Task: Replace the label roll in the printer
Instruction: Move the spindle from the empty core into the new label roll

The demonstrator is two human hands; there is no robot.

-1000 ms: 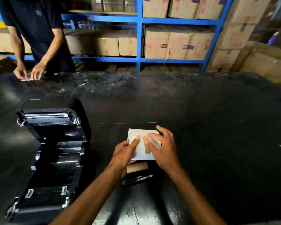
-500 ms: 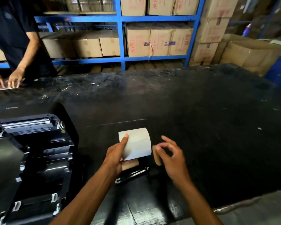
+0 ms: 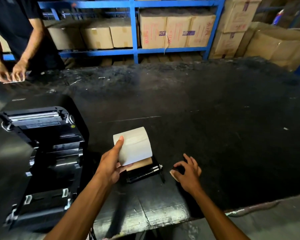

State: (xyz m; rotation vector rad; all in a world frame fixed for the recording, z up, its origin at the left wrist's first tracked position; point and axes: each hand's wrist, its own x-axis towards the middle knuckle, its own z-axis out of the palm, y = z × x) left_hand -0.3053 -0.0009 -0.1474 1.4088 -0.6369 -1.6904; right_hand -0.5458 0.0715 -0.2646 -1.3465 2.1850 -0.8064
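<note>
A black label printer [image 3: 42, 153] stands open at the left of the black table, lid tipped back, its roll bay bare. My left hand [image 3: 111, 163] grips a white label roll [image 3: 135, 144] just right of the printer, thumb on its top face. Under the roll lie a brown cardboard core [image 3: 142, 164] and a black spindle holder [image 3: 144, 172]. My right hand [image 3: 187, 172] rests low on the table to the right of the holder, fingers curled over a small tan strip of tape [image 3: 172, 174].
Another person's hands [image 3: 12, 72] work with a white label at the far left edge of the table [image 3: 215, 127]. Blue shelving [image 3: 133, 32] with cardboard boxes runs behind. More boxes [image 3: 275, 44] are stacked at the right. The table's front edge runs near my right forearm.
My right hand peeled the tan strip off the roll and moved down and right to the table. My left hand kept hold of the roll and tilted it.
</note>
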